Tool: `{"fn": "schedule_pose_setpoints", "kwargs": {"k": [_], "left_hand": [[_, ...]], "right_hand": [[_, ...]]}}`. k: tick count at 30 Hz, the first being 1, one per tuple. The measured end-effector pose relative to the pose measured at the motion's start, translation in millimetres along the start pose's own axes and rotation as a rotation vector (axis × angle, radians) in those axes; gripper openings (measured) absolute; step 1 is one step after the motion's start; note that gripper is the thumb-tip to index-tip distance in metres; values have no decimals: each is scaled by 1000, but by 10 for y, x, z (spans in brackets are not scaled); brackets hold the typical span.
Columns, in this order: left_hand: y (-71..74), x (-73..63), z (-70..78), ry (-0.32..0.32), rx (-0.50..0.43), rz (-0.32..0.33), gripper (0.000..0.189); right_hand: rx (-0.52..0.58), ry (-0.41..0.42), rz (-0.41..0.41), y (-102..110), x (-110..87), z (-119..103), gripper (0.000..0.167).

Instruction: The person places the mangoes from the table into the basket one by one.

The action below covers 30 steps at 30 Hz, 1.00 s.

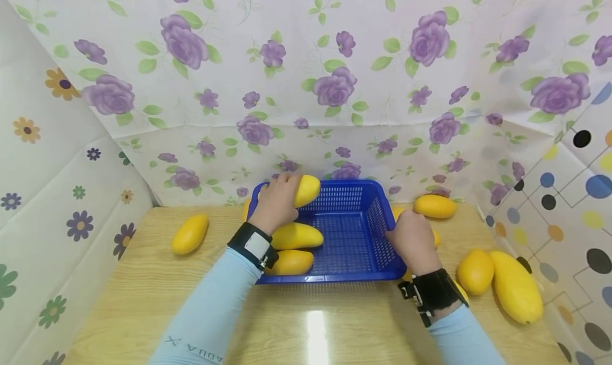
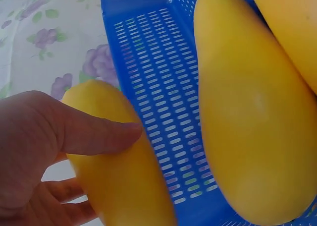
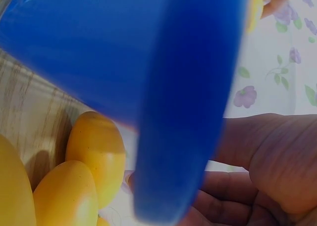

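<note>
Right hand point(image 1: 415, 243): we have it clamped on the right rim of the blue basket point(image 1: 330, 278), fingers curled round the edge. Basket looks like thin moulded plastic, so we judge it light and fairly stiff; the rim is the right place to hold it.

Nearest loose fruit: a long mango point(image 1: 518, 287) on the table point(image 1: 129, 301) at right, just beside a rounder mango point(image 1: 475, 272). More yellow fruit sits by the right hand, partly hidden; we can't count it.

Inside the basket, left side: a front mango point(image 1: 290, 262), and just behind it a second mango point(image 1: 296, 236). Right half of the basket floor is bare. A lone mango point(image 1: 189, 234) lies on the table, well apart to the left.

Farther: left hand point(image 1: 277, 200) is clamped on the held mango point(image 1: 308, 191), thumb on one side, fingers on the other, at the basket's back left corner. Can't tell if it touches the rim.

Handling guess: moderate weight, firm, smooth skin that could slip, bruisable if real. We'd grip across the fat middle, not the tapered end.

Far right: one more mango point(image 1: 435, 206), near the floral cloth point(image 1: 296, 62).
</note>
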<state>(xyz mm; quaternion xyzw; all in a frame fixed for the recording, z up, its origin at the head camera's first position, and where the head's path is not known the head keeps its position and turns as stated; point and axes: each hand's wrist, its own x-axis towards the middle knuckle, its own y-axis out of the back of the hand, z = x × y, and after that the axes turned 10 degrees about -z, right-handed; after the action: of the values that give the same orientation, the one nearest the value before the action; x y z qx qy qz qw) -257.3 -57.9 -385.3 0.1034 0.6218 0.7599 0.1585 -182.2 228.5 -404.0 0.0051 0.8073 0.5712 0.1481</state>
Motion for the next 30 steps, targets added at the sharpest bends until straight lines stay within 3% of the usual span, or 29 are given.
{"fn": "schedule_pose_setpoints", "kwargs": {"k": [17,22,30], "left_hand": [[-172,10,13,61,73,-186,75],[-205,23,-5,61,59,-210,73],[-254,31,-79,85,-28,-302,52]], "right_hand": [[16,-8,-2,2,-17,-15,35],[15,-3,5,-6,-15,-17,34],[23,-1,9,-3,-25,-5,31]]}}
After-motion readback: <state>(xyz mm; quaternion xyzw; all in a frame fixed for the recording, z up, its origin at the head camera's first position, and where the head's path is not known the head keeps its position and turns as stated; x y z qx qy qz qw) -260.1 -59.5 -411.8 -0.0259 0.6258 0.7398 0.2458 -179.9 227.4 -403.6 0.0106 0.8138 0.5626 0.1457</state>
